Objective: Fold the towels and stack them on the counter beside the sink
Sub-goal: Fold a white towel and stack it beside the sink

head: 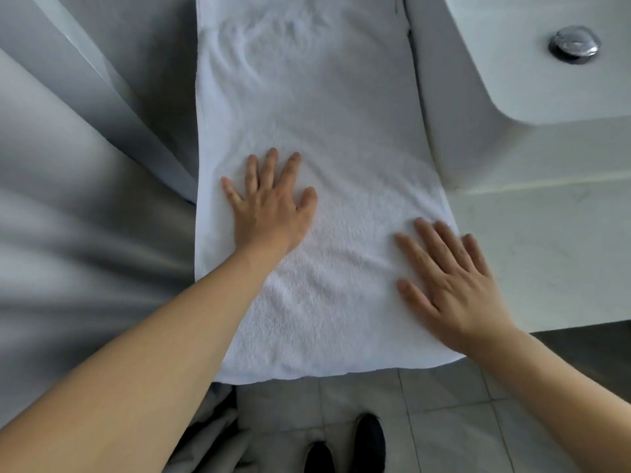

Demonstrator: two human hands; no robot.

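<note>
The towel (307, 138), white terry, lies spread as 1 long strip on the counter (546, 233), just left of the sink (532, 73), with its far end running out of view at the top and its near end hanging slightly over the counter's front edge above the tiled floor (444, 421). Left of the towel hangs pale grey fabric in broad folds (85, 199), perhaps a curtain or more linen; I cannot tell which. On the towel's left half the left hand (269, 203) rests flat, fingers straight and spread wide, holding nothing. Toward the towel's right edge and nearer its front end, the right hand (450, 285) also lies flat and wide, fingers straight, gripping nothing; it looks a little blurred. Right of the towel the sink's chrome drain plug (575, 44) shows in the basin. Below the towel's near end 2 dark shoes (345, 445) stand on the floor. Judging by the flat palms and the soft ripples in the pile, the step in hand is smoothing the strip before a cross fold; only 1 towel is plainly seen, and no finished stack is in view, so the task looks early. The next move probably calls for pinching both near corners and carrying that end over toward the far end, edges matched.
</note>
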